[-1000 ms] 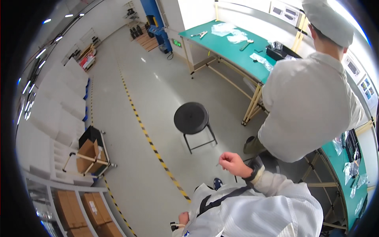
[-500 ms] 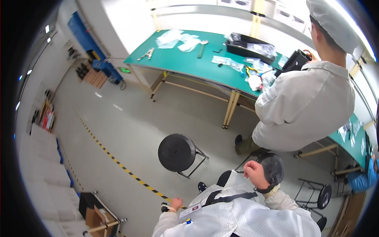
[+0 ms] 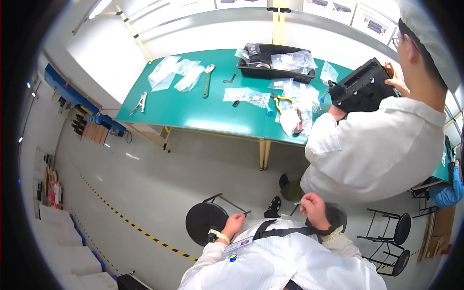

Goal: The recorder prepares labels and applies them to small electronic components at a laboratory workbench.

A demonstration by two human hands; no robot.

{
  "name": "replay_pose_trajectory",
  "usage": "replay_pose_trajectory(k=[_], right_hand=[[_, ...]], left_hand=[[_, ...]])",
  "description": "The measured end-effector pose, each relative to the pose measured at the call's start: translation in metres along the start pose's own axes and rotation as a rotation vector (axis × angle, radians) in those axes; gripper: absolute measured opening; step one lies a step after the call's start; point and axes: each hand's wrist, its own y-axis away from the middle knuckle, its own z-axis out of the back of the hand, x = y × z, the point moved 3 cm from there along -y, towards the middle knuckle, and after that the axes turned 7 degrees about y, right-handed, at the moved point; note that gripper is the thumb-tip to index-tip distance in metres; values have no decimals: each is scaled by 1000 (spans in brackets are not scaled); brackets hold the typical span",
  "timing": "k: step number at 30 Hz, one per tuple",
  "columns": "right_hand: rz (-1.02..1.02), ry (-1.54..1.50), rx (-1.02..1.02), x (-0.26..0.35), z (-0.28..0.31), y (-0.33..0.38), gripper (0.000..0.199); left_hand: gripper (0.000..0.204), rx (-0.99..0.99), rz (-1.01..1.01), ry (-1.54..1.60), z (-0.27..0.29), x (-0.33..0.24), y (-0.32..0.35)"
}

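Observation:
My left hand (image 3: 234, 224), with a dark watch at the wrist, is curled in front of my white coat beside a black stool. Whether it holds anything is hidden. My right hand (image 3: 314, 210) is raised a little to the right, fingers bent together, with a small pale bit showing at the fingertips that I cannot make out. Neither hand touches the green table (image 3: 183, 112) ahead. Close by on the right, a person in a white coat and cap (image 3: 372, 145) holds a black box-shaped device (image 3: 365, 89) tilted over the table.
On the table lie an adjustable wrench (image 3: 207, 82), locking pliers (image 3: 139, 103), yellow-handled pliers (image 3: 281, 100), clear bags (image 3: 164, 73) and a black tray (image 3: 275, 73) of bagged parts. A black stool (image 3: 205, 223) stands left of me; further stools (image 3: 402, 228) are at right. Yellow-black tape (image 3: 128, 220) crosses the floor.
My view has come nearer the table and turned toward the right. My left hand has risen closer to my right hand. The co-worker's black device now shows more fully.

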Motion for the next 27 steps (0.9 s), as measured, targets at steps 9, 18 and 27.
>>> replay_pose_trajectory(k=[9, 18, 27], right_hand=[[1, 5, -16, 29, 7, -90, 5], [58, -65, -258, 49, -18, -160, 6], [113, -136, -467, 108, -96, -233, 4]], left_hand=[[23, 208, -366, 31, -34, -237, -67], [18, 159, -574, 196, 7, -389, -173], [15, 46, -1114, -376, 72, -490, -259]])
